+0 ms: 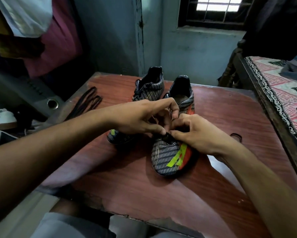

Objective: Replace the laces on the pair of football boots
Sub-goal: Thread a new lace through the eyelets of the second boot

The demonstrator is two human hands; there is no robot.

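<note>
Two black football boots with white dashes, orange sides and lime stripes stand on a reddish wooden table (221, 127), toes toward me. Over the lace area of the near boot (171, 157) both hands meet. My left hand (140, 117) curls its fingers around the black lace (166, 135) at the eyelets, and my right hand (194, 133) pinches the same lace from the right. The far boot (147, 90) stands behind and to the left, partly hidden by my left hand. A bundle of loose black laces (87, 103) lies on the table's left edge.
A bed with a patterned pink cover (281, 90) runs along the right of the table. Clothes hang at the upper left (41, 31). A white shoe (1, 117) and a grey box sit on the left beside the table. My knees are under the near edge.
</note>
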